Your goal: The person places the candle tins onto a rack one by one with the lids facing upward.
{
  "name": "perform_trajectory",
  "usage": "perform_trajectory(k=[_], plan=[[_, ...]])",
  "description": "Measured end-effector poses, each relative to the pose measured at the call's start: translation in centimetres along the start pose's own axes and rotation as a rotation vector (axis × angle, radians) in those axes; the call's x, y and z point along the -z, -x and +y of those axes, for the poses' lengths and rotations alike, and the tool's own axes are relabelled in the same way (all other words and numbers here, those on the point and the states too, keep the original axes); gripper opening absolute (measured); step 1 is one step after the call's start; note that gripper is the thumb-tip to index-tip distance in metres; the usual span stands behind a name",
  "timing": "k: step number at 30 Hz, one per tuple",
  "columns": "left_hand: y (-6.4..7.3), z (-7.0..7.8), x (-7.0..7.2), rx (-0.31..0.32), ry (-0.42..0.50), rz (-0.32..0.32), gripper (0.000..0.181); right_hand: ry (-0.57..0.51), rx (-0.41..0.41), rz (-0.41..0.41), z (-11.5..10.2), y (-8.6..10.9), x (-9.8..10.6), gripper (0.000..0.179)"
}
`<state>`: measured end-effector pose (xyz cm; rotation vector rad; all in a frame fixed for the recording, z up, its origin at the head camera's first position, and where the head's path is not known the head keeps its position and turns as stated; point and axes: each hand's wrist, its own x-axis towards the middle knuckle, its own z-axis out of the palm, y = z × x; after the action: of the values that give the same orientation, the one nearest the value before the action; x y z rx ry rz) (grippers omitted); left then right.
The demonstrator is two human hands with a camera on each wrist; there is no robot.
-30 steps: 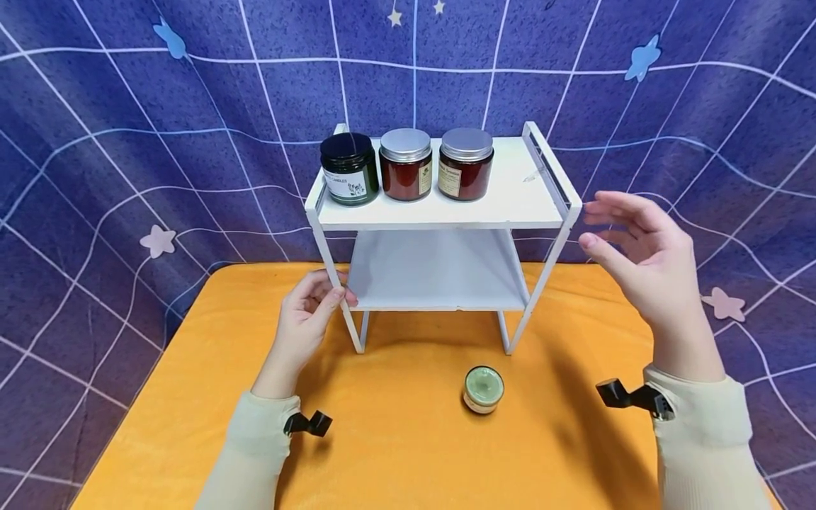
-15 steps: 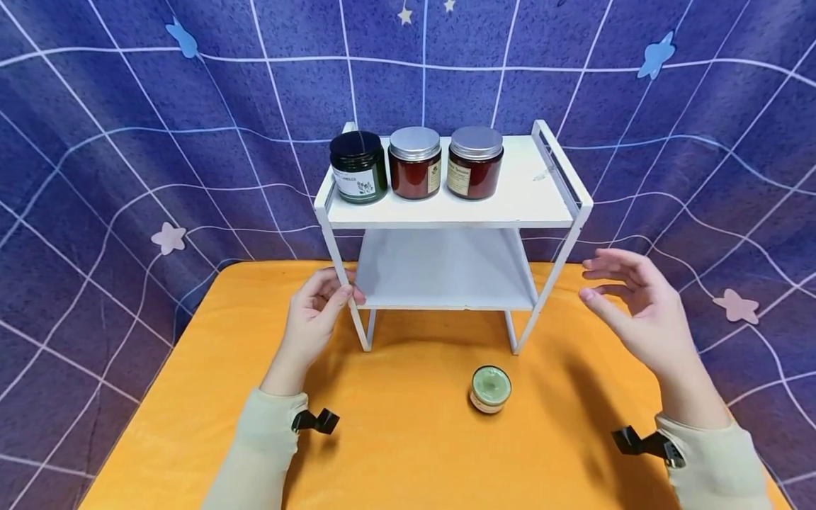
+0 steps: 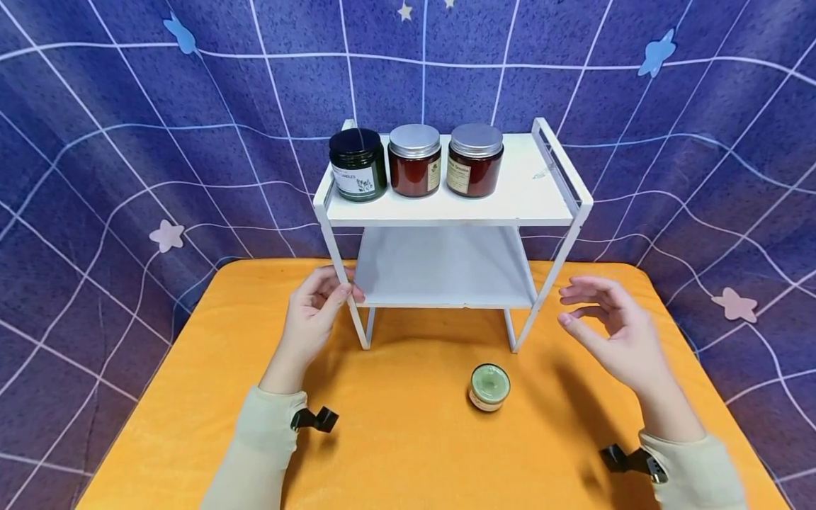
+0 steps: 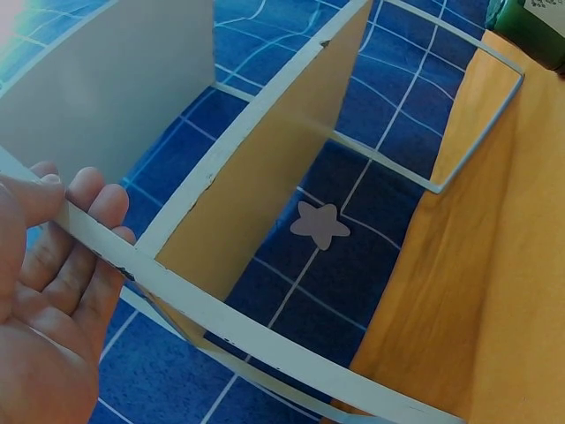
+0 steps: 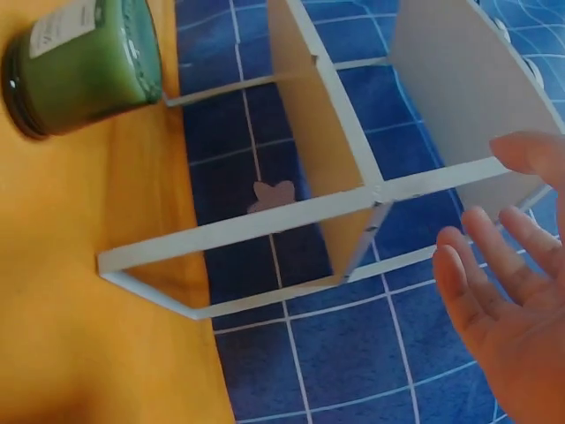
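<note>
My left hand (image 3: pixel 314 312) grips the front left leg of a white two-tier shelf (image 3: pixel 446 269); in the left wrist view the thumb and fingers (image 4: pixel 93 208) lie around that leg. Off the shelf's right side hovers my right hand (image 3: pixel 612 333), fingers loosely bent and nothing in them. A green candle jar (image 3: pixel 489 386) without a lid stands on the cloth in front of the shelf, and the right wrist view shows its green glass (image 5: pixel 93 62). On the top tier stand a dark green jar (image 3: pixel 358 166) with a black lid and two amber jars (image 3: pixel 414 161) with silver lids.
An orange cloth (image 3: pixel 408 453) covers the table. Behind it hangs a blue curtain (image 3: pixel 255 177) with white grid lines and stars. Raised rails (image 3: pixel 562 166) border the top tier at both ends; the lower tier (image 3: pixel 446 265) is bare.
My right hand has come down from beside the top tier to about the lower tier's height, lately shifting a little left. My left hand keeps its grip on the leg.
</note>
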<state>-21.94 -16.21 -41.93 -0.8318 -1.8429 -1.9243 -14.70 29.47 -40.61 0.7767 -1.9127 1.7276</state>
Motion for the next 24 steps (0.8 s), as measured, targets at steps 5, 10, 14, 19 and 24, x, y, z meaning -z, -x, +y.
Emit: perform_trajectory(k=[5, 10, 14, 19, 24], plan=[[0.0, 0.0, 0.0, 0.004, -0.007, -0.002, 0.018, 0.059, -0.011, -0.07, -0.1, 0.8, -0.9, 0.061], [0.0, 0.0, 0.0, 0.011, -0.008, 0.005, 0.018, 0.145, -0.036, -0.139, -0.1, 1.5, -2.2, 0.06], [0.0, 0.0, 0.0, 0.012, -0.002, 0.008, 0.019, 0.206, -0.084, -0.175, 0.1, 2.0, -3.0, 0.059], [0.0, -0.1, 0.0, 0.012, 0.009, 0.009, 0.019, 0.24, -0.12, -0.241, 0.9, 2.5, -3.9, 0.058], [0.1, -0.1, 0.0, 0.017, 0.009, 0.007, 0.019, 0.238, -0.112, -0.359, 2.4, 3.1, -4.7, 0.063]])
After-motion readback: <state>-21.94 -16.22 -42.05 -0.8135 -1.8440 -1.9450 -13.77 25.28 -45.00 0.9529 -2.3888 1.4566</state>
